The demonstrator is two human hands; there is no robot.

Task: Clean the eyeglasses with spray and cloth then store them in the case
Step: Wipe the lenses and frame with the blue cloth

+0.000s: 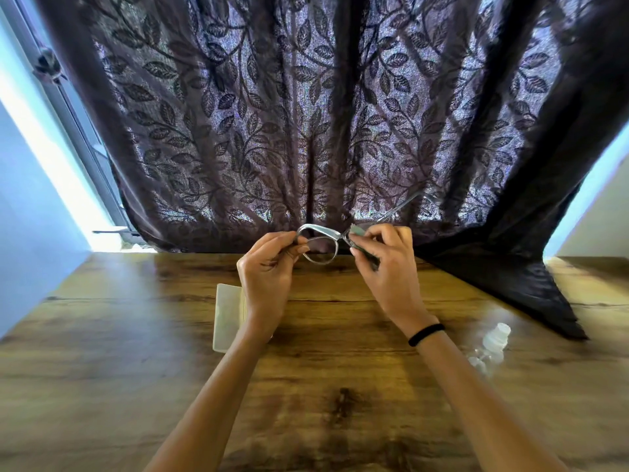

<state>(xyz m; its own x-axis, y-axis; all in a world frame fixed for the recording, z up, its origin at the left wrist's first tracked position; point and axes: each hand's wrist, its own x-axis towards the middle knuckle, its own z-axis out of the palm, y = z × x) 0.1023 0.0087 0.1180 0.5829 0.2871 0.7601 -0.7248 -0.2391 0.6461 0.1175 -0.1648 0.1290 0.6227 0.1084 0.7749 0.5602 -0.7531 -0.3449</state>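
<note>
Forearms lead to the left hand [269, 270] pinching one rim of the eyeglasses [318, 248], the right hand [386, 267] pinching the cloth [357, 230] over the other lens, above the table [102, 335]. Probably light and fragile: grip the frame, gently.

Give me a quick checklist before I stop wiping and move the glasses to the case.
1. Eyeglasses held off the table: ok.
2. Left hand grips one frame end: ok.
3. Right hand pinches cloth on the other lens: ok.
4. Lenses clean: cannot tell.
5. Case open and ready: cannot tell; the left wrist partly covers it.
6. Spray bottle lies aside on the table: ok.
</note>
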